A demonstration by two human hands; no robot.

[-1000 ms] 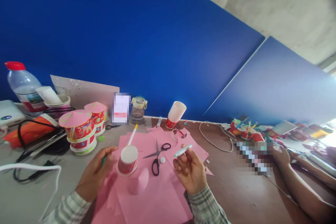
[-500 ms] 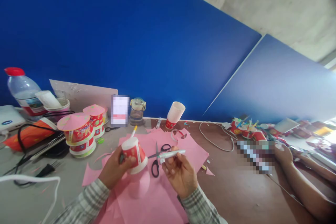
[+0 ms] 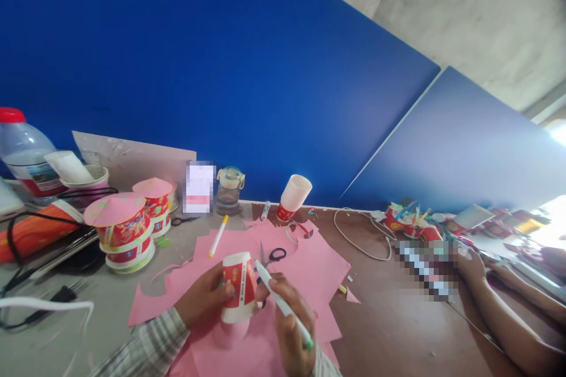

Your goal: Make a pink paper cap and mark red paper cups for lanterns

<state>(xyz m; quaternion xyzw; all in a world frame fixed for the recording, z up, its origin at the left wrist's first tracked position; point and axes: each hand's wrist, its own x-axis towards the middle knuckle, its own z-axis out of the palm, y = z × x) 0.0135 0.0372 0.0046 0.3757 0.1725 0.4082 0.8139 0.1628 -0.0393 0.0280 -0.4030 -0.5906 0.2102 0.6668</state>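
Note:
My left hand [image 3: 207, 294] is wrapped round a red and white paper cup [image 3: 239, 288], held over pink paper [image 3: 305, 268]. In my right hand [image 3: 294, 321] is a white marker [image 3: 285, 300] with a green end, gripped like a pen. Its tip points at the cup's upper right edge; whether it touches I cannot tell. Dark-handled scissors [image 3: 270, 254] lie on the paper behind the cup, partly hidden. A white marker with yellow ends [image 3: 218, 237] lies on the paper beyond my left hand.
Stacked cup pieces with pink cone tops [image 3: 117, 218] stand at left, near a red-capped bottle [image 3: 29, 153]. A lidded jar [image 3: 230, 188] and stacked paper cups [image 3: 294, 195] stand at the back. A white cable [image 3: 362, 247] and another person's arm [image 3: 495, 306] are at right.
The cup has turned in my left hand and come lower. My right hand has swung the marker from lying across to pointing at the cup. The yellow-ended marker now shows in full.

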